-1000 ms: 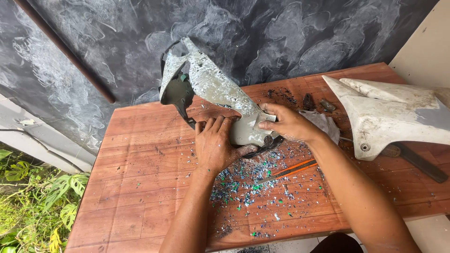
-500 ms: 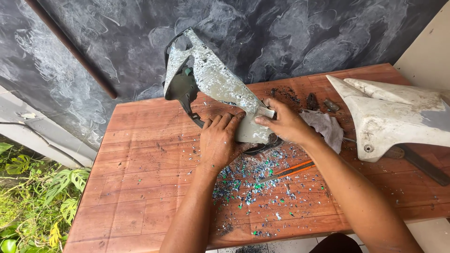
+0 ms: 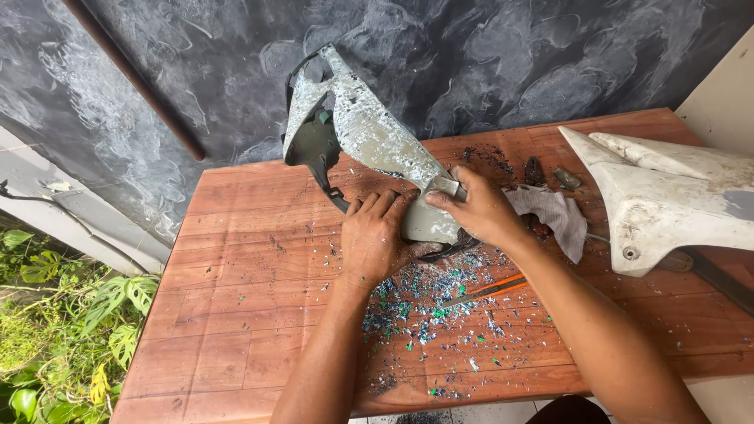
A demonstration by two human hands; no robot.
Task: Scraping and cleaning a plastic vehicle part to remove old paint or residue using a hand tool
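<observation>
Item 1: curved plastic panel (image 3: 369, 133), grey-green w/ patchy scraped paint, dark inner side. Stands tilted on the desk (image 3: 236, 298), lower end under both hands, upper end rising up and away from the fingers toward the dark mottled wall (image 3: 487, 55).

Item 2: left hand (image 3: 375, 239), palm down, fingers spread slightly and pressed flat vs. the panel's lower edge and desk; not clamped round anything.

Item 3: right hand (image 3: 481, 210), fingers pinched together on a small flat scraper blade (image 3: 445, 186), blade touching panel surface just beyond the left fingertips.

Item 4: paint flakes (image 3: 428, 302), blue/green/white, scattered on desk just behind the hands, toward the person.

Item 5: orange-handled tool (image 3: 483, 291), lying among flakes, near right wrist.

Item 6: grey rag (image 3: 554, 216), crumpled, just right of the right hand.

Item 7: white plastic panel (image 3: 667, 196), large, well right of the fingers, overhanging desk's right part.

Item 8: brown pole (image 3: 133, 78), leaning on wall, well left of fingers.

Item 9: green plants (image 3: 55, 330), off desk, far left.
</observation>
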